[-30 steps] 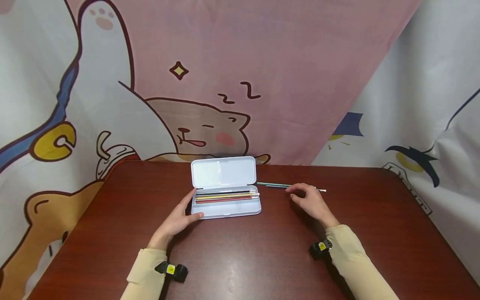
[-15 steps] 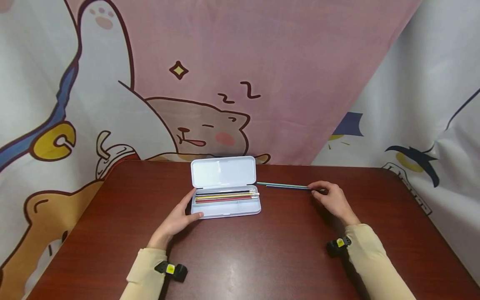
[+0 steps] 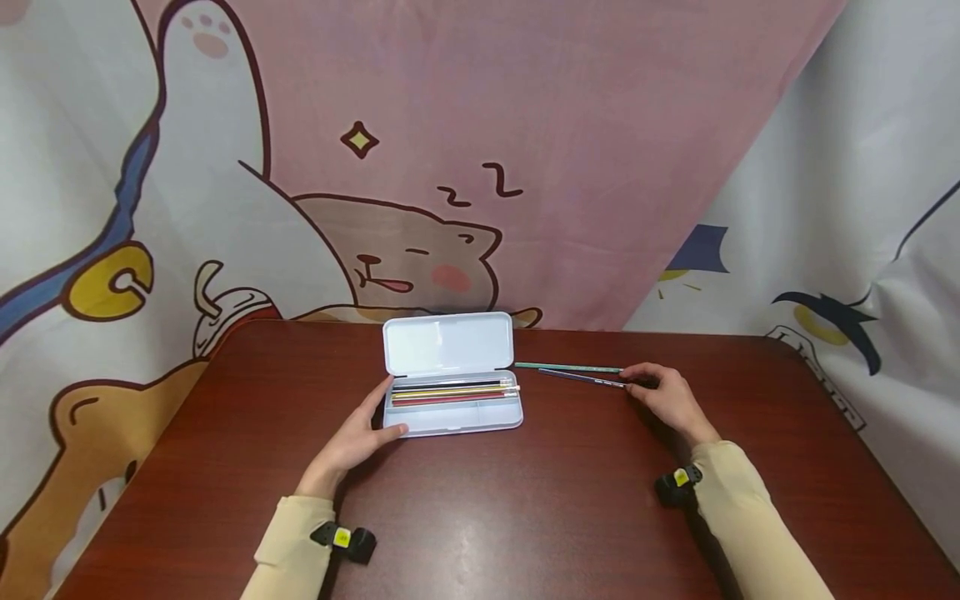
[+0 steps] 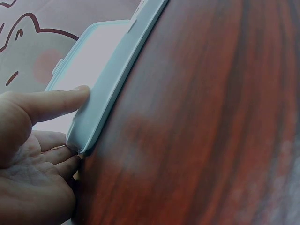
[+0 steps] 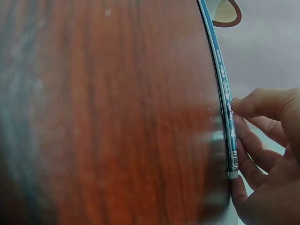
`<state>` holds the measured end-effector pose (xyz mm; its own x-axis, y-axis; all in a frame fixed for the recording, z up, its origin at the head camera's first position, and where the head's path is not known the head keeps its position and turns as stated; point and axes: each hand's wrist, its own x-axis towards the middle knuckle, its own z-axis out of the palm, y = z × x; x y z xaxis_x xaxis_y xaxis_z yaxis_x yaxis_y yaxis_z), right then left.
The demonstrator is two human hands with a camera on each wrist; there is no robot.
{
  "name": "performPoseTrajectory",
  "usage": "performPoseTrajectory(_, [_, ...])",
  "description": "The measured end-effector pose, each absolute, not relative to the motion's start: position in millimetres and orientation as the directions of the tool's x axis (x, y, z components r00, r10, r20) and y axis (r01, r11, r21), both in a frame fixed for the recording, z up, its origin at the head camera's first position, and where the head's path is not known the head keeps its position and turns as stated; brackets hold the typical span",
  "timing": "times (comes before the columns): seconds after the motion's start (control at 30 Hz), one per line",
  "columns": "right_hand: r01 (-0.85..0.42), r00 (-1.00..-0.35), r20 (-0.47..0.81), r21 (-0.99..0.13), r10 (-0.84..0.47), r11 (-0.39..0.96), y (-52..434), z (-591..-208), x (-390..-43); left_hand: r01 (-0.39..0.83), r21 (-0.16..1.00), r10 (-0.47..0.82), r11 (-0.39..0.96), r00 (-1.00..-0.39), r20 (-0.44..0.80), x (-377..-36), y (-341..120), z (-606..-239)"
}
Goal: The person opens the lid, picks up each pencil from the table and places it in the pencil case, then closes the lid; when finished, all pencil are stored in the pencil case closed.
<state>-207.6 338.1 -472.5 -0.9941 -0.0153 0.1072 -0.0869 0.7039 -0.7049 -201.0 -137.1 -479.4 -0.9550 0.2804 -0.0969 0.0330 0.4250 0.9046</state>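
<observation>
A white pencil case (image 3: pixel 452 428) stands with its lid (image 3: pixel 448 343) up. Several pencils (image 3: pixel 450 393), among them black, yellow and red ones, lie in its back compartment. My left hand (image 3: pixel 352 437) holds the case's left end, thumb on the front rim, fingers behind. On the table, right of the case, lies a green pencil (image 3: pixel 566 367). With thumb and fingers my right hand (image 3: pixel 667 400) pinches the right part of a dark blue pencil (image 3: pixel 581 378); the fingertips are also close to the green one's end. In the right wrist view its eraser (image 5: pixel 233 174) shows below the thumb.
The brown wooden table (image 3: pixel 480 517) reaches back to a cartoon-printed curtain (image 3: pixel 585 167). The raised lid stands close to that curtain. A camera is strapped to each sleeve, including the left wrist camera (image 3: pixel 345 540) and right wrist camera (image 3: pixel 677 485).
My right hand has slid right along the two pencils. The dark blue pencil's right end has swung nearer, away from the green one. My left hand has stayed on the case.
</observation>
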Motion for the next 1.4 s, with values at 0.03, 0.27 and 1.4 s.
performPoseTrajectory(0.03, [-0.079,-0.995,0.096,-0.707,-0.016,0.703,338,-472,-208,0.034,0.904,0.281,0.426,-0.955,-0.096,-201,-137,-480])
performPoseTrajectory(0.27, [-0.068,-0.998,0.062,-0.711,-0.034,0.7,336,-472,-210,0.034,0.908,0.281,0.418,-0.955,-0.094,-203,-137,-482])
performPoseTrajectory(1.4, [-0.226,-0.974,0.172,-0.721,-0.147,0.655,293,-473,-211,0.031,0.909,0.281,0.415,-0.955,-0.096,-203,-138,-483])
